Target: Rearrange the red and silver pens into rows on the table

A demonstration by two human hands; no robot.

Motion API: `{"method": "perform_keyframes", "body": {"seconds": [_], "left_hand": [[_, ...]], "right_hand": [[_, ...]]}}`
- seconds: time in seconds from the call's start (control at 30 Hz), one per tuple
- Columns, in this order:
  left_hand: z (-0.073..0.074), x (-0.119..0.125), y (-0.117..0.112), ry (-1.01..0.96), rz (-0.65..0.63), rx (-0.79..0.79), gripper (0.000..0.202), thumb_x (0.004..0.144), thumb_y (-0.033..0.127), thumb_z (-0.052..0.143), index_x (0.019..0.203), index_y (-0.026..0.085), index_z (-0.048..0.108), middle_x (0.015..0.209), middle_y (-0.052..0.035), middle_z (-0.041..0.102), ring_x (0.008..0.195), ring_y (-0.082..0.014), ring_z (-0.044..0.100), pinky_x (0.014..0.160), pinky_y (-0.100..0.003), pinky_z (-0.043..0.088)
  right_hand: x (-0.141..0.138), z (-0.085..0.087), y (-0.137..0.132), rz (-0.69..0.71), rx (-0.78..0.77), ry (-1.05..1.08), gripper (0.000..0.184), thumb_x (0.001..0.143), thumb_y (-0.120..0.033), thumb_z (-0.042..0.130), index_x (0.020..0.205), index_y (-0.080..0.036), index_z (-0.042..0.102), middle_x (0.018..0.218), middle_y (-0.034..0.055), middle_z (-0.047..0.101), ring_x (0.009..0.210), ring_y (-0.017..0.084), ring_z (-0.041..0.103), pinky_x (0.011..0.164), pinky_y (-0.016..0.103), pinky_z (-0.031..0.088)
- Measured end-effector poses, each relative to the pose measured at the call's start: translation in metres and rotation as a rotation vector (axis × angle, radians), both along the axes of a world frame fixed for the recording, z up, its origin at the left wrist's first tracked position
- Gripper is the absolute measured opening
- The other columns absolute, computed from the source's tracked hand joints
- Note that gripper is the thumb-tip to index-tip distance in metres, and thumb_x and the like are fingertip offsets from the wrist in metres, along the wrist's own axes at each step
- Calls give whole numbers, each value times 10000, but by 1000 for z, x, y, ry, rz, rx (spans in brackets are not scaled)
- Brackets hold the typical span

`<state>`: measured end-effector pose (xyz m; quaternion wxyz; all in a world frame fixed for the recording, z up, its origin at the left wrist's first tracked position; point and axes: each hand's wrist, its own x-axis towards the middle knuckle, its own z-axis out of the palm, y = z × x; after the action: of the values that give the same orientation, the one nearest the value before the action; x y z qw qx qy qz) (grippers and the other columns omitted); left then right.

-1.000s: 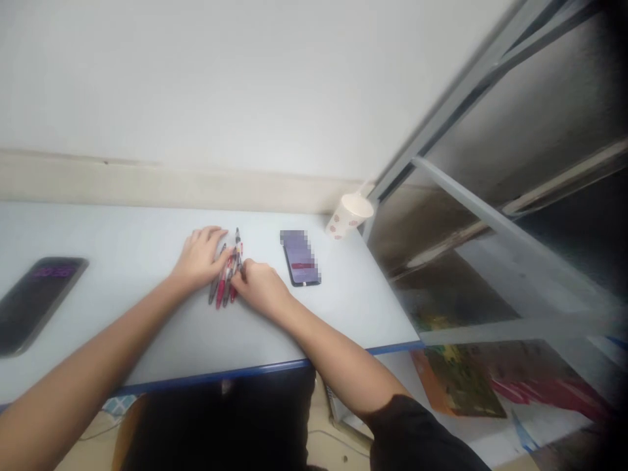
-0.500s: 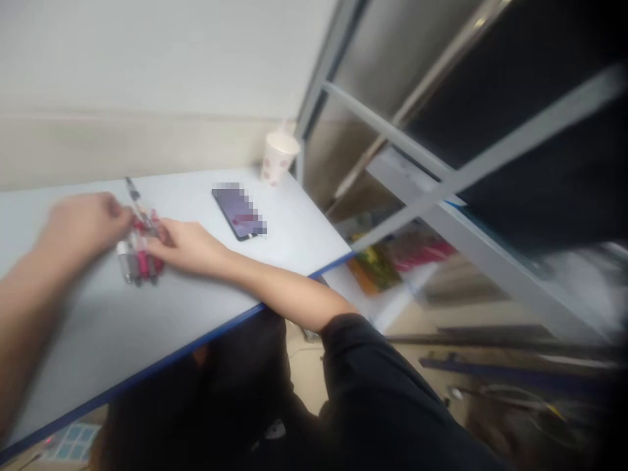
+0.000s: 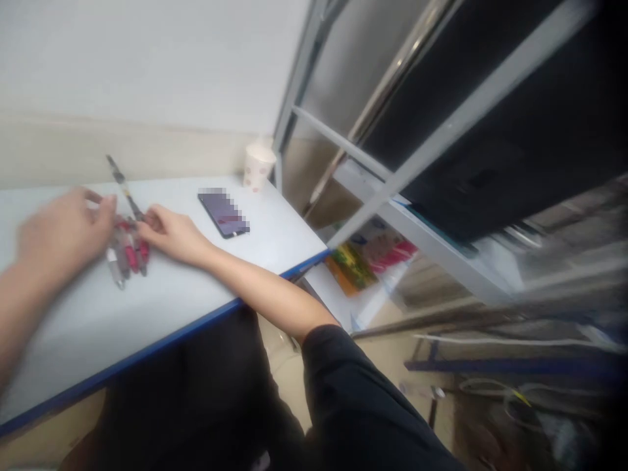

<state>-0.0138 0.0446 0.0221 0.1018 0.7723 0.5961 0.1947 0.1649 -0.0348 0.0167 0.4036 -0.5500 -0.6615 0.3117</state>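
A slim dark pen [image 3: 118,175] slants up over the white table [image 3: 196,275], its lower end between the fingers of my right hand [image 3: 171,235], which is closed on it. Several red, grey and white pens [image 3: 130,255] lie side by side just below that hand, partly covered by it. My left hand [image 3: 69,226] is to the left of them, blurred. Its thumb and forefinger are apart, and I see nothing held between them.
A phone [image 3: 223,214] lies on the table to the right. Behind it, a spotted paper cup [image 3: 258,167] stands in the corner by the wall. A grey metal frame [image 3: 353,140] rises along the table's right side. The blue table edge [image 3: 171,337] runs along the front.
My left hand has drawn back a little from the dark pen, its thumb and forefinger parting. The pen now stands out more clearly in my right hand. The view has shifted to the right.
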Motion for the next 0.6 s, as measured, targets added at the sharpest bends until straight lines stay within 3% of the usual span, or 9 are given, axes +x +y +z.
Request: {"method": "perform_keyframes", "body": {"seconds": [0.07,0.17,0.27,0.33,0.37,0.47,0.53,0.6], "left_hand": [[15,5,-15,-32,5,18,566,1048,486,308,1398,142,590,1128,-134,708,1123,-350,644,1028,-531,523],[18,6,-23,-169,-131,74,566,1050,423,320,1509,147,503,1214,-119,692,1081,-278,657,1045,-437,525],[8,2,-19,-254,-237,92,697,1021,450,456,1625,121,347,1357,-150,626,1070,-270,664,1028,-435,542],[2,-2,-15,-248,-262,152,835,997,476,541,1675,87,247,1440,-206,550,1183,-316,636,1075,-483,522],[0,-4,-13,-224,-278,201,826,993,475,556,1665,78,283,1470,-230,510,1276,-349,593,1132,-515,480],[0,-9,-7,-148,-312,344,568,1014,461,509,1454,109,577,1504,-252,458,1448,-408,446,1243,-576,338],[3,-11,-5,-128,-297,388,443,1021,473,473,1260,153,667,1482,-242,498,1414,-404,469,1225,-579,351],[6,-13,-4,-98,-314,365,387,1024,481,436,1111,186,673,1339,-214,612,1276,-375,563,1159,-549,416]], "right_hand": [[3,-5,4,15,-10,54,303,982,-357,718,843,-230,481,759,-65,599,775,125,603,784,223,464],[6,-10,10,70,-103,166,291,963,-353,729,856,-221,492,714,-76,583,686,115,592,710,223,469],[7,-10,13,87,-156,234,233,944,-308,727,892,-212,521,698,-79,574,640,106,566,648,213,453],[9,-6,13,91,-162,248,158,947,-284,708,937,-201,574,676,-82,562,607,100,528,622,210,432],[10,-4,13,98,-156,256,124,956,-282,697,970,-196,608,664,-84,556,592,98,510,615,211,423],[18,1,15,87,-114,343,110,980,-285,671,1032,-188,679,631,-85,538,562,97,475,600,218,405],[22,2,19,28,-89,447,84,976,-266,670,983,-184,687,610,-86,514,545,93,455,580,218,392],[25,3,22,-32,-89,550,134,975,-271,669,877,-180,667,595,-84,487,531,87,439,559,217,380]]}}
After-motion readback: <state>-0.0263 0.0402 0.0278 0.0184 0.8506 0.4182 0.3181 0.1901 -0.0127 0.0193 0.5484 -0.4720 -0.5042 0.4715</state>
